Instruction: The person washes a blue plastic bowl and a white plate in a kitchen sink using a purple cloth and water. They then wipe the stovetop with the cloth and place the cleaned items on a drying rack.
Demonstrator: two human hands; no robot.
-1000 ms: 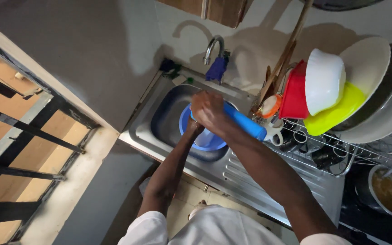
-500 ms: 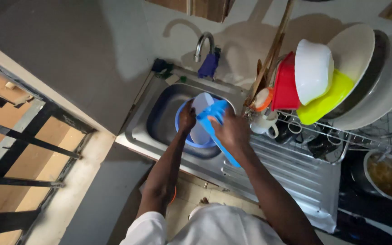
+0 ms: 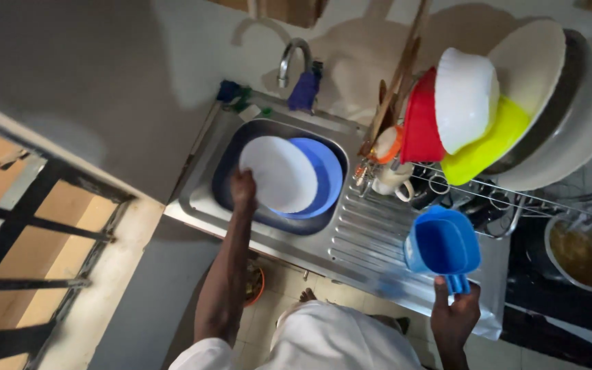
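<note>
your left hand (image 3: pixel 243 190) grips the white plate (image 3: pixel 280 173) by its edge, tilted over the blue basin (image 3: pixel 325 179) in the sink (image 3: pixel 203 202). your right hand (image 3: pixel 454 312) is closed on the blue jug (image 3: pixel 442 245) by its handle, above the drainboard (image 3: pixel 364 236).

Dim, hard shadows, slight blur

White round plate (image 3: pixel 279 173), tilted over the sink basin, gripped at its left edge. Blue plastic jug (image 3: pixel 442 244), open mouth facing up, held by its handle above the drainboard.
</note>
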